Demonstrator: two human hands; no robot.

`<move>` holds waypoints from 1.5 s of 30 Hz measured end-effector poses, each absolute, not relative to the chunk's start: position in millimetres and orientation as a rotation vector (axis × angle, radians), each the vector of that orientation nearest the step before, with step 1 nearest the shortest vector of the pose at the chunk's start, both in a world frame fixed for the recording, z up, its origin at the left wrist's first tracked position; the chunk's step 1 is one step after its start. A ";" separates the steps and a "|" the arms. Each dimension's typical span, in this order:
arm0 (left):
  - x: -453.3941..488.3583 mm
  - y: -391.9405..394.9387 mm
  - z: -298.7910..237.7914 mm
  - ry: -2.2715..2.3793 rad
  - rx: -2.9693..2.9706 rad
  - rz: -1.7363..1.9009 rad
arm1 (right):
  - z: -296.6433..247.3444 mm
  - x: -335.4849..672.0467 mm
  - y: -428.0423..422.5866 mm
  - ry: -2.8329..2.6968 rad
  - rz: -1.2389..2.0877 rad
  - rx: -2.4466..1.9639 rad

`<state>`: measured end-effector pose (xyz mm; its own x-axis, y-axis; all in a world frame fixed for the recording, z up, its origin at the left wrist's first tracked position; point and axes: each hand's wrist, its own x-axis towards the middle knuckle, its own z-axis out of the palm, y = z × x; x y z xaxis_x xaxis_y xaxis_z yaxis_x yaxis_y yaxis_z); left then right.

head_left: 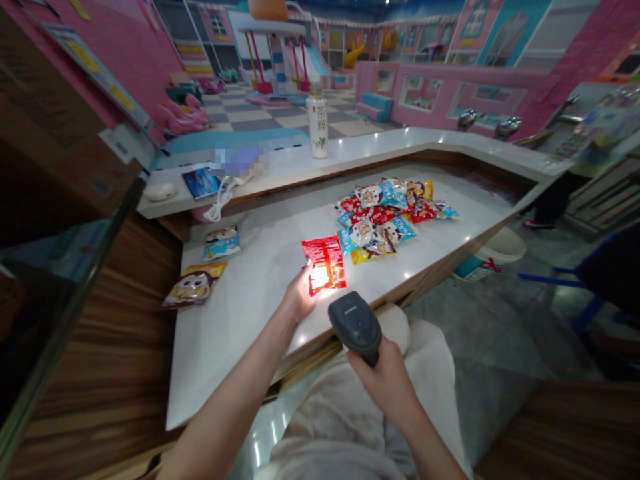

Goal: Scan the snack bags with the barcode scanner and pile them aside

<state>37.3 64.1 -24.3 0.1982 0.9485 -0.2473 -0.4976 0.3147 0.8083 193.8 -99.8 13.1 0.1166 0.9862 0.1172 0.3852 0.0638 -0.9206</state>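
Note:
My left hand rests on the white counter, its fingertips pinching the lower left edge of a red snack packet. Bright light falls on that packet's lower part. My right hand grips a dark grey handheld barcode scanner, whose head points toward the red packet. A heap of several colourful snack packets lies beyond the red one. Two more packets, a blue-and-white one and a yellow one, lie apart on the counter's left side.
A raised white ledge runs behind the counter, holding a white bottle, a white cable and a blue booklet. A large cardboard box looms at left. A pink play area lies beyond.

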 end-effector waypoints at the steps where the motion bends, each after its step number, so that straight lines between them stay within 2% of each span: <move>1: 36.9 63.3 -25.0 0.849 0.647 1.149 | 12.4 194.0 -100.2 -1.419 0.827 -1.477; 14: 34.0 71.0 -28.3 0.853 0.517 1.107 | 7.1 206.7 -106.7 -1.373 0.802 -1.484; 20: 62.2 106.5 5.2 0.890 1.104 1.222 | 2.3 223.6 -110.3 -1.291 0.740 -1.550; 23: 91.9 143.1 26.4 0.887 1.716 1.323 | 2.5 229.0 -110.5 -1.280 0.736 -1.570; 25: 112.1 164.8 30.0 0.961 2.192 1.220 | 3.1 232.6 -110.6 -1.275 0.728 -1.578; 27: 129.2 179.3 23.4 1.098 2.473 0.968 | 3.3 236.4 -110.8 -1.265 0.710 -1.587; 30: 145.6 187.7 5.1 1.225 2.659 0.674 | 1.9 241.8 -110.9 -1.240 0.674 -1.619; 33: 149.2 187.2 -4.5 1.219 2.722 0.669 | 0.2 244.8 -109.5 -1.223 0.671 -1.635; 40: 92.4 165.1 4.1 1.139 2.692 0.829 | 2.3 241.7 -107.2 -1.271 0.685 -1.611; 45: -22.1 156.7 -11.9 1.586 2.594 0.665 | -4.2 243.7 -110.6 -1.310 0.697 -1.605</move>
